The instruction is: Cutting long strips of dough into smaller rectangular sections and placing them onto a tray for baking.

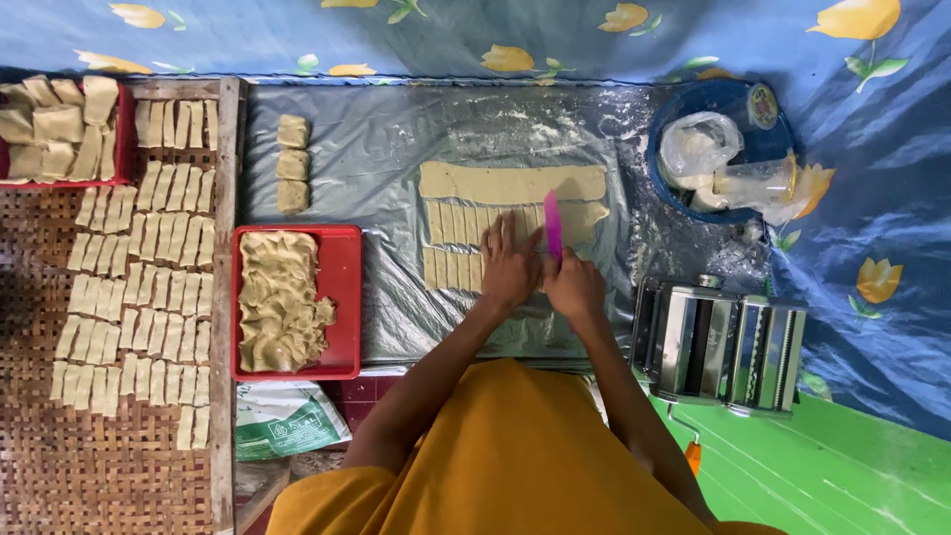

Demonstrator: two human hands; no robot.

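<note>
Head view: right hand (575,285) grips pink cutter (553,226) over dough sheet (515,183); left hand (509,266) flat, fingers spread, pressing cut strips (451,223).

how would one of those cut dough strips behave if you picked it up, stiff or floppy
Probably floppy: the cut dough strips look thin and flat on the plastic sheet. Likely light and easy to tear or stretch. The flour dusting on the sheet suggests they may lift without sticking much.
</note>
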